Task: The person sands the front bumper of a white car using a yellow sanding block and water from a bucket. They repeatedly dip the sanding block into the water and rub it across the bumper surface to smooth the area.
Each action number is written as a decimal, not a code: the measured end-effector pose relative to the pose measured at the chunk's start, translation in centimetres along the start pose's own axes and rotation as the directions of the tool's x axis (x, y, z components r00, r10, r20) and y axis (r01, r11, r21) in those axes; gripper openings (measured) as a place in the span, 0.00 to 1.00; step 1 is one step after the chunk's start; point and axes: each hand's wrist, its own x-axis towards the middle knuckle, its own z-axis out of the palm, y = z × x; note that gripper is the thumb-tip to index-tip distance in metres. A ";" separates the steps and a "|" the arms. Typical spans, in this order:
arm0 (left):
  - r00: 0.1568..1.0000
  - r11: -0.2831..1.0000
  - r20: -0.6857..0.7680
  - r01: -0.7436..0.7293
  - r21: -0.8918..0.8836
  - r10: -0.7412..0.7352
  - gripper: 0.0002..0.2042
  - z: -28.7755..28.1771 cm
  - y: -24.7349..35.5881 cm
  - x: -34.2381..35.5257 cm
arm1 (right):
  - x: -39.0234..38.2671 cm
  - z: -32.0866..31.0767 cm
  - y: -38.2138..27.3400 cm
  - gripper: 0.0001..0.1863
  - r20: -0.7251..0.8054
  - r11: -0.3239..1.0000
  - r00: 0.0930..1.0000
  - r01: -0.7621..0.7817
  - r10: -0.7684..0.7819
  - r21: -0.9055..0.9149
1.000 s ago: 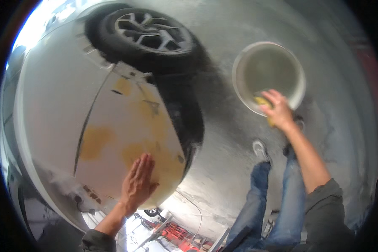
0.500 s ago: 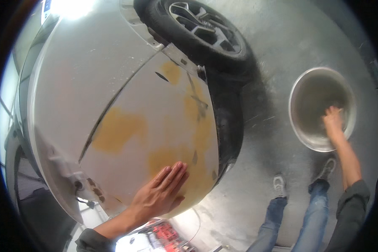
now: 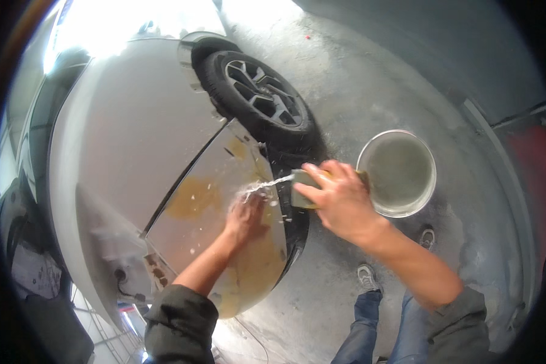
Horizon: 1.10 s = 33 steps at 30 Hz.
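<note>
My right hand [image 3: 349, 203] grips a squarish olive-green block [image 3: 303, 189], held beside the car panel; whether it is a sponge or a small container I cannot make out. A stream of water [image 3: 273, 182] shoots leftward from its end. It splashes over my left hand [image 3: 247, 217], which is at the pale panel [image 3: 215, 227] with its fingers blurred and partly hidden by spray. Yellowish patches [image 3: 194, 199] mark this panel, and droplets fly around it. Right of my right hand, a round metal-rimmed basin [image 3: 400, 173] of cloudy water stands on the floor.
A wheel [image 3: 264, 94] with a dark tyre sits beyond the panel. The car's pale body [image 3: 127, 115] curves along the left. My shoes [image 3: 367, 278] stand on the grey concrete floor [image 3: 346, 79], below the basin. A thin cable [image 3: 255, 340] trails at the bottom.
My right hand has come out of the basin and across to the panel, now with the olive-green block. Water now splashes on my left hand, which lay flat before. The view has shifted.
</note>
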 end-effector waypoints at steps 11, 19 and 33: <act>1.000 0.976 0.025 -0.015 0.216 0.010 0.50 0.8 2.8 1.6 | -13.1 1.2 6.4 0.32 0.182 0.852 0.888 -0.458 0.422 0.255; 0.963 0.935 0.193 -0.237 0.265 0.189 0.48 -1.0 3.1 -4.4 | -15.3 1.5 5.1 0.33 0.231 0.774 0.854 -0.521 0.467 0.360; 0.989 0.993 -0.110 -0.090 0.071 0.097 0.39 -6.1 1.0 -9.7 | -9.4 10.5 -1.6 0.35 0.244 0.515 0.784 -0.574 0.571 0.636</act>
